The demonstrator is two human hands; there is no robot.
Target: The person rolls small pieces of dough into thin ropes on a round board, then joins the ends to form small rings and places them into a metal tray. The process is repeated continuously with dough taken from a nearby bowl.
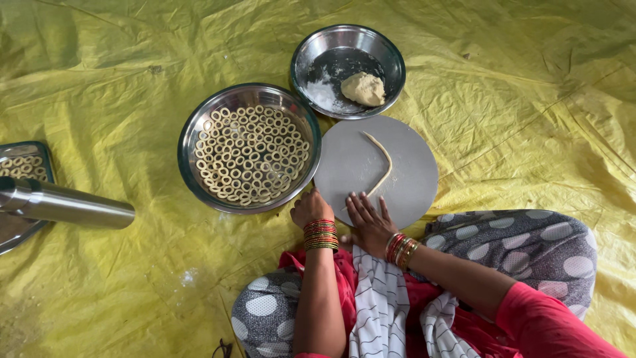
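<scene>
Head view, lower middle of the frame: right hand [369,220] lies flat and open on the round grey board [411,185], fingertips at the near end of a thin dough rope [381,166]; left hand [310,207] is curled loosely at the board's edge, gripping nothing I can see; left of it a steel bowl [192,132] sits nearly full of dough rings [250,154]; above, a small steel dish [391,53] holds one lump of dough [363,88], so a little remains unrolled.

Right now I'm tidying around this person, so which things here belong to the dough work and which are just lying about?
In use: right hand on dough strip, round board, left hand at its edge, bowl of rings, plate with dough lump.

Lying about: steel cylinder, tray at left, yellow sheet.
</scene>
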